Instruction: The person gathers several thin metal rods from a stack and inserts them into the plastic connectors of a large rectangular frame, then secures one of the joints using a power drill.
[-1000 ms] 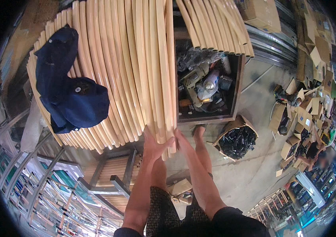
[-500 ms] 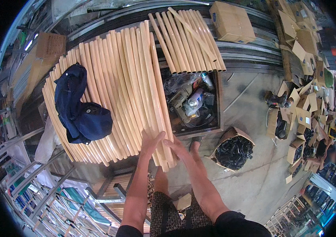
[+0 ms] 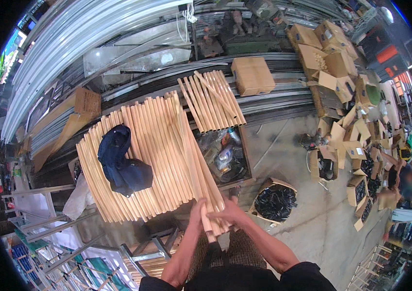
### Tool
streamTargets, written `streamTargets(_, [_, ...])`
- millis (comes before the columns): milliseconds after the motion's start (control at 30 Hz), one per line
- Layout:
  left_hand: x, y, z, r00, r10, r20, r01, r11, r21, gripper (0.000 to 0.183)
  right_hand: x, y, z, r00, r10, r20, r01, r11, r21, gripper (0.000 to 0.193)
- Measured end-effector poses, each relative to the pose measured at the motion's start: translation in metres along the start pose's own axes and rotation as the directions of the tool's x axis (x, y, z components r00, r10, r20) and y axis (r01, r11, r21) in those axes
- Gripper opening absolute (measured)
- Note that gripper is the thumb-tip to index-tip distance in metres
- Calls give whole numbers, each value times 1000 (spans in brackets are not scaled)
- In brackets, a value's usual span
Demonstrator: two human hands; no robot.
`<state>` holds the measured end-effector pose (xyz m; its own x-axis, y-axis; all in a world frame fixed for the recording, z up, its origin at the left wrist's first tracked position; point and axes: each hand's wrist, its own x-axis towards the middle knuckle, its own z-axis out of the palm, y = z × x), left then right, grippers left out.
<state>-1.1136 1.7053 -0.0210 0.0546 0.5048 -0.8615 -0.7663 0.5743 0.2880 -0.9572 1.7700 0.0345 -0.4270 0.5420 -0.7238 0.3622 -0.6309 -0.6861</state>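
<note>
A bundle of several pale tan tubes (image 3: 200,177) slants toward me at the right edge of the stack. My left hand (image 3: 197,212) is closed on the near end of the bundle from the left, and my right hand (image 3: 228,214) wraps it from the right. The near tube ends stick out between my hands, over my lap. To the left lies a wide layer of matching tubes (image 3: 160,145), set side by side, with a dark blue folded garment (image 3: 124,165) on top. A shorter set of hollow tan tubes (image 3: 210,102) rests farther back, one lying crosswise.
Right of the bundle is a tray (image 3: 249,167) of tools and cans. An open carton (image 3: 274,201) of black parts stands on the floor. A closed cardboard box (image 3: 253,76) sits at the back, and more opened cartons (image 3: 356,150) crowd the right. Metal frames (image 3: 65,233) fill the lower left.
My hands have drawn the near ends of the bundle toward me and slightly right, away from the layer. The view has tilted up, showing more of the background.
</note>
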Motion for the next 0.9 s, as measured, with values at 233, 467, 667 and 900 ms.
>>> streamTargets(233, [-90,-33,-21,995,-14,96,30,985,-172,47,-92,11,61,994,-108,-1,108,994,-12,88])
streamTargets(467, [-116,5,-37,982,-71,177,106,974,-198,46,-81,-12,94,995,97,29,-97,995,-17,79])
streamTargets(667, [-104,25,-44,959,-150,239,192,968,-163,42,-58,-48,91,917,361,172,-361,932,-30,77])
streamTargets(900, [-91,41,-51,937,-152,314,235,941,-244,58,-7,-41,87,871,410,270,-483,814,322,65])
